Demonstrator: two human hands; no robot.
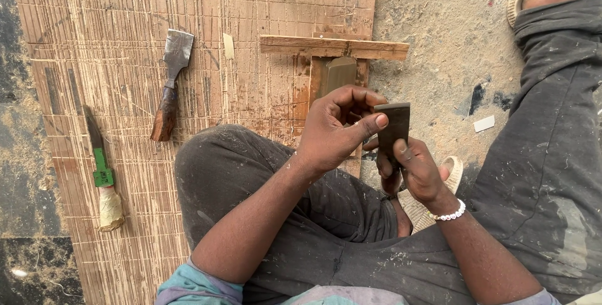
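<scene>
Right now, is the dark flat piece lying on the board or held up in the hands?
Held up. The right hand grips the dark flat piece from below, the left hand thumb presses its top edge.

You're looking down at a scored wooden board point(125, 35) covering most of the ground, its surface crisscrossed with cut lines. Left of it, dark mottled stone floor point(25, 261) dusted with sawdust. To the right, rough grey concrete point(439, 35), speckled and stained. Flat, even daylight falls everywhere, hardly any shadow.
</scene>
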